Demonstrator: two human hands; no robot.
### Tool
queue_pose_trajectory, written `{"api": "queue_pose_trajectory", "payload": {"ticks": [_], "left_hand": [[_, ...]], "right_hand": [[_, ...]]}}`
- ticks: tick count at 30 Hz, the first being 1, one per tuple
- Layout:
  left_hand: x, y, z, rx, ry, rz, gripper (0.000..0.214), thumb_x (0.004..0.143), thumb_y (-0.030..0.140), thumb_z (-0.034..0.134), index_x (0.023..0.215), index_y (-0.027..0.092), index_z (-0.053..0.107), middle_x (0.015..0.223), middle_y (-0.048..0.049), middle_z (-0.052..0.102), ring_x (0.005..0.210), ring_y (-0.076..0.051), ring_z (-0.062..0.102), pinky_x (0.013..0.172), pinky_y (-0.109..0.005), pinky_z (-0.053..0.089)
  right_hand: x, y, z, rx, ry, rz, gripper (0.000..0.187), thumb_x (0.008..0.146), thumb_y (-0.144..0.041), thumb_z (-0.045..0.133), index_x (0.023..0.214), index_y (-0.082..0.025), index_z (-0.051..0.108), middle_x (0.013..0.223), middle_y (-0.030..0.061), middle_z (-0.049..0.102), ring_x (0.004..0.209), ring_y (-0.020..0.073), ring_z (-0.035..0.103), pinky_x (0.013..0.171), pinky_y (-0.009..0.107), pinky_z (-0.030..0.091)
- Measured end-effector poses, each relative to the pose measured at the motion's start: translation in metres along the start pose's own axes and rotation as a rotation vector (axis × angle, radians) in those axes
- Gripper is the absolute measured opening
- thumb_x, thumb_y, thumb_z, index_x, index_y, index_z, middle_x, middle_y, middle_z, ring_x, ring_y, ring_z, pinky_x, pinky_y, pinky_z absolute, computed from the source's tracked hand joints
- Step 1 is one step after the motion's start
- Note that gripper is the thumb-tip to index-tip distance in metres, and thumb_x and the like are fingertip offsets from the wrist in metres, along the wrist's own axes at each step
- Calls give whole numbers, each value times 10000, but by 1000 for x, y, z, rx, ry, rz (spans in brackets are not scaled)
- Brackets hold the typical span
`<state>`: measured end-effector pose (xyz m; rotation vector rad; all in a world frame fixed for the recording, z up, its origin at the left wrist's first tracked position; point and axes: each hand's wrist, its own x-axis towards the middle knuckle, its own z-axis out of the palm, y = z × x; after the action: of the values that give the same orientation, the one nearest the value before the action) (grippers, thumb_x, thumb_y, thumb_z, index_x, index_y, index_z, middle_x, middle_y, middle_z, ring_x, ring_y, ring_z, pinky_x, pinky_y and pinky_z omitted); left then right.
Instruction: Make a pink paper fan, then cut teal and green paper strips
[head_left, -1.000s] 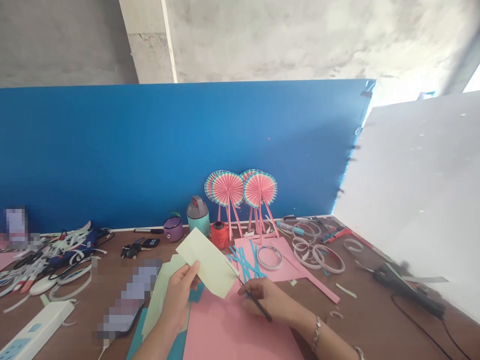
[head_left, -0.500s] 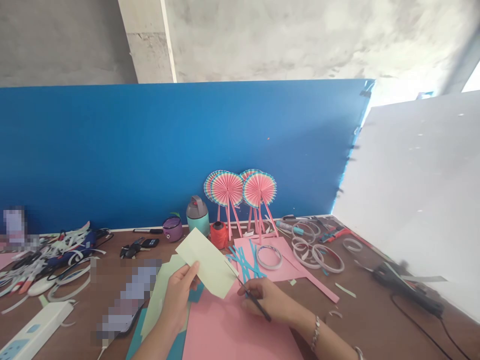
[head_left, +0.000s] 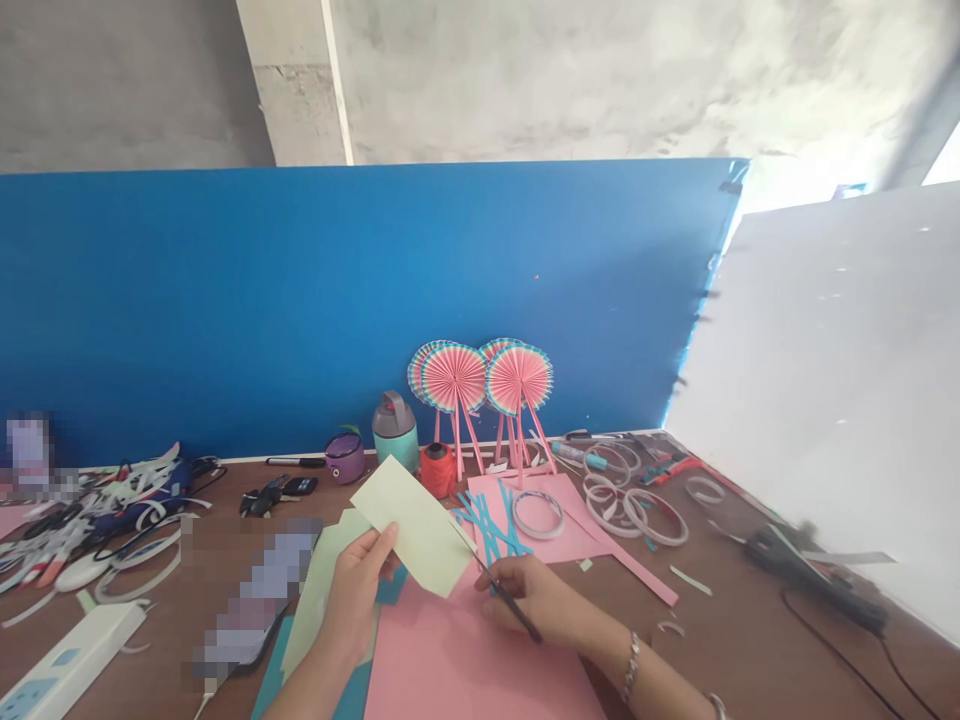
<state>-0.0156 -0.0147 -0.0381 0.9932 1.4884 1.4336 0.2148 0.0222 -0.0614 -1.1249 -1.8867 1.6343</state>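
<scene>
My left hand point(head_left: 364, 570) pinches a pale green sheet of paper point(head_left: 420, 530) between thumb and fingers, holding it tilted above the table. In my right hand point(head_left: 525, 600) is a pair of dark-handled scissors point(head_left: 517, 608), seen nearly edge-on. Their thin blades meet the sheet's right edge. Below the hands lies a large pink sheet point(head_left: 457, 660). More pale green sheets point(head_left: 319, 580) rest on teal paper point(head_left: 277, 650) at the left, partly hidden by my left forearm.
Pink pleated paper fans point(head_left: 455, 378) stand against the blue partition point(head_left: 300, 300). Nearby are a teal bottle point(head_left: 395, 440), red string spool point(head_left: 438, 470), purple pot point(head_left: 345, 458), blue strips point(head_left: 491, 520) and tape rolls point(head_left: 538, 514). A glue gun point(head_left: 814, 575) lies right; a phone point(head_left: 259, 600) and power strip point(head_left: 71, 660) lie left.
</scene>
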Motion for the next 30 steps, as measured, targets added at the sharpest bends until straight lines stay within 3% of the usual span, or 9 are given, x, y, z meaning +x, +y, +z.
{"api": "queue_pose_trajectory", "payload": {"ticks": [19, 30], "left_hand": [[1, -3, -1, 4, 21, 9, 408, 719, 514, 585, 505, 199, 437, 535, 35, 411, 550, -130, 343, 528, -252, 288], [1, -1, -1, 2, 18, 15, 422, 713, 538, 577, 506, 200, 433, 538, 33, 407, 542, -130, 345, 517, -254, 289]], "right_hand": [[0, 0, 1, -5, 9, 2, 283, 699, -284, 652, 928, -119, 626, 529, -56, 462, 432, 43, 358, 395, 153, 265], [7, 13, 1, 32, 41, 9, 289, 683, -303, 649, 908, -122, 630, 502, -58, 471, 415, 50, 357, 396, 170, 243]]}}
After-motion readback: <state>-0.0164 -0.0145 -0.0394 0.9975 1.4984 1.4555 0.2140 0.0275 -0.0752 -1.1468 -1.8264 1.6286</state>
